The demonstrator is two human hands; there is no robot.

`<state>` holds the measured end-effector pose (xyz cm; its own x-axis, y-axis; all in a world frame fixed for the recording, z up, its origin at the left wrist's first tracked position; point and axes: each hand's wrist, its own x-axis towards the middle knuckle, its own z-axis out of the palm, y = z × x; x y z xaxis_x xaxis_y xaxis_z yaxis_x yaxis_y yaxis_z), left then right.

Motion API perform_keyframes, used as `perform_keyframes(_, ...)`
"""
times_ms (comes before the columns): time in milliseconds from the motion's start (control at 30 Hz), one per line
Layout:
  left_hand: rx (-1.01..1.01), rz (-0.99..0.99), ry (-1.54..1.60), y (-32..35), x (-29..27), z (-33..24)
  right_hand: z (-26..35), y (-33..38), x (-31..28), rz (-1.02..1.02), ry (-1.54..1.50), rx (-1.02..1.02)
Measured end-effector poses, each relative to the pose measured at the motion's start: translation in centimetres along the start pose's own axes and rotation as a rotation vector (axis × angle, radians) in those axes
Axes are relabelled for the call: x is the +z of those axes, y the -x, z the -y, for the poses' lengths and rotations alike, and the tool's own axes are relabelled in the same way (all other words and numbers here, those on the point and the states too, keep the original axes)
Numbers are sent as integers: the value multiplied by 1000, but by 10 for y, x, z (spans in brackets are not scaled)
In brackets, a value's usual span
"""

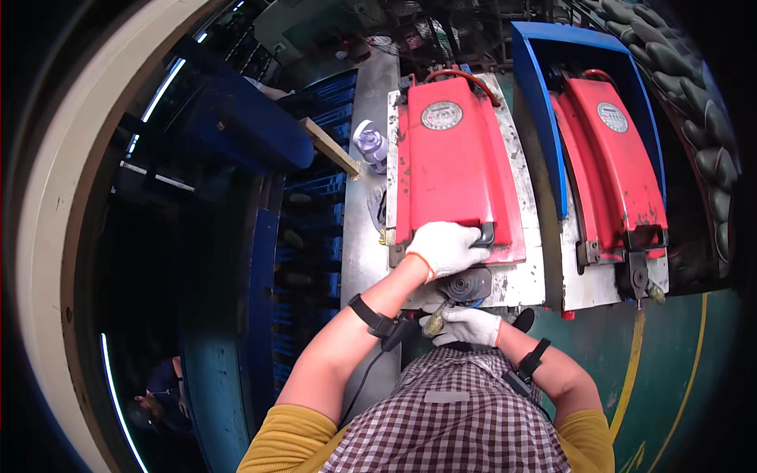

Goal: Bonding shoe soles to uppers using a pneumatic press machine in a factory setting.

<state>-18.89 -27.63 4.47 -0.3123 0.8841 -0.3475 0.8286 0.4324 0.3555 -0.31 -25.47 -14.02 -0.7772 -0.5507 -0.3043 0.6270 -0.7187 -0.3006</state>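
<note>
My left hand (pixel 448 247), in a white glove with an orange cuff, has its fingers closed around the black handle (pixel 487 233) at the near edge of a red machine cover (pixel 449 173). The cover lies down over a pale, stained base plate (pixel 524 285). Just below, my gloved right hand (pixel 470 325) is closed on a worn, tan lever grip (pixel 434 322) in front of the machine. Between the two hands sits a dark round pivot (pixel 465 284) with ringed layers. Part of the lever is hidden by my fingers.
To the right stands a second red machine (pixel 619 173) inside a blue frame (pixel 564 31). Dark green shoe-like pieces (pixel 694 102) are stacked at the far right. A clear bottle (pixel 369 142) and a wooden bar (pixel 331 147) are on the left. Another person (pixel 162 398) is at lower left.
</note>
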Motion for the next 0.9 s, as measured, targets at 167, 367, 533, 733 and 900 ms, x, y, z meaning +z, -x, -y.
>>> perform_keyframes(167, -38, -16, -87, -8, 25, -3, 2, -11, 7, 70, -147, -39)
perform_keyframes(367, -37, -55, -64, -27, 32, -14, 32, 76, -24, -37, -31, 114)
perform_keyframes(533, -61, -62, -86, -25, 32, -13, 58, 169, -31, -463, 247, -110)
perform_keyframes(733, -118, -332, 125, -21, 42, -13, 85, 277, -42, -1311, 1060, -954)
perform_keyframes(900, -81, -563, 342, -21, 53, -17, 108, 395, -62, -2165, 1328, -993)
